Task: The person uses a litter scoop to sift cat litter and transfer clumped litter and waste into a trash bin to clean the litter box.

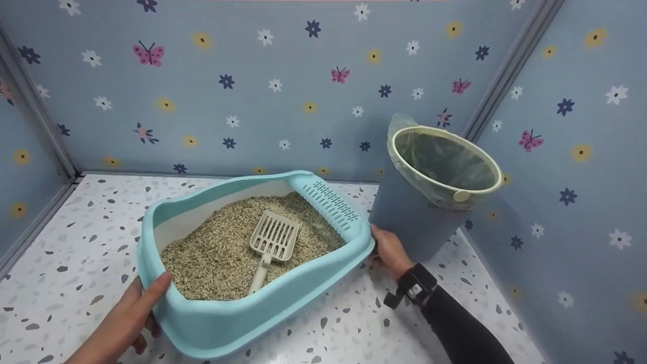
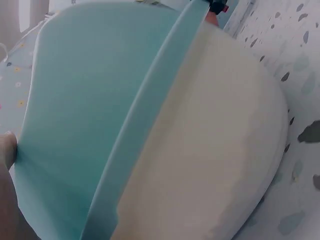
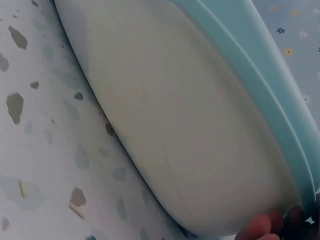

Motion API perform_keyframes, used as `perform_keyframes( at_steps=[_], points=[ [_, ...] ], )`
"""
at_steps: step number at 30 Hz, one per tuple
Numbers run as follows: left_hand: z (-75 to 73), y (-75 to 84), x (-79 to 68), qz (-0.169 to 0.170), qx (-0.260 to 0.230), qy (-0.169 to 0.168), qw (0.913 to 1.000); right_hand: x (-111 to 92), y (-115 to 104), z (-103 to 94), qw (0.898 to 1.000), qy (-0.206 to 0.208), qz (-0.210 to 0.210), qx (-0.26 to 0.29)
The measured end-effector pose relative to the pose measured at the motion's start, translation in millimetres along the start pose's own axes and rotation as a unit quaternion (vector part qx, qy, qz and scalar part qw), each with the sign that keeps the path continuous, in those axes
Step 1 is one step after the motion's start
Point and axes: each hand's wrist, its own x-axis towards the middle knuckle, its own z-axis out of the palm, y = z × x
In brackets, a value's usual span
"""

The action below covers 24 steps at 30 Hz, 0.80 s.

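A litter box (image 1: 242, 323) with a light blue rim and a white base stands at an angle, filled with tan pellet litter (image 1: 212, 258). On the litter lies a slotted litter scoop (image 1: 275, 235), its handle towards the near rim. My left hand (image 1: 126, 313) grips the box's near left corner, thumb on top of the rim and fingers outside below it. At the right end, my right hand (image 1: 391, 250) holds the box under its rim; its fingertips (image 3: 255, 227) show at the white base in the right wrist view.
A grey-blue trash bin (image 1: 419, 222) with a cream ring and a clear bag liner stands just right of the box. Flower-patterned wall panels (image 1: 273, 101) enclose the back and sides. A speckled white surface (image 1: 60, 242) lies beneath; a few loose pellets (image 3: 77, 211) are on it.
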Motion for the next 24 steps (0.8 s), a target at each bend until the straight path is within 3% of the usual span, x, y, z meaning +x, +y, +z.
perform_keyframes(
  at_steps=[3, 7, 11, 16, 20, 24],
  points=[
    [5.4, 3.2, 0.5, -0.006, -0.006, 0.003, 1.0, 6, -1, -0.8, 0.999, 0.007, -0.02, -0.026],
    [2.3, 2.9, 10.2, 0.005, -0.018, 0.014, 0.9997, -3, 3, -0.7, 0.998, 0.02, -0.052, -0.029],
    [-13.6, -1.7, 23.2, 0.018, -0.02, 0.009, 0.9996, -23, 9, 3.2, 0.998, 0.015, -0.053, 0.001],
    [-38.3, -3.4, 39.8, 0.031, -0.02, -0.008, 0.9993, -45, 17, 1.4, 0.998, -0.028, -0.034, 0.034],
    [-36.8, -3.7, 36.7, 0.034, -0.019, 0.011, 0.9992, -32, 18, -8.4, 0.997, -0.063, -0.023, 0.028],
    [-17.5, -3.0, 14.3, -0.004, -0.014, 0.031, 0.9994, 2, 13, -12.8, 0.997, -0.071, -0.023, 0.018]
  ],
)
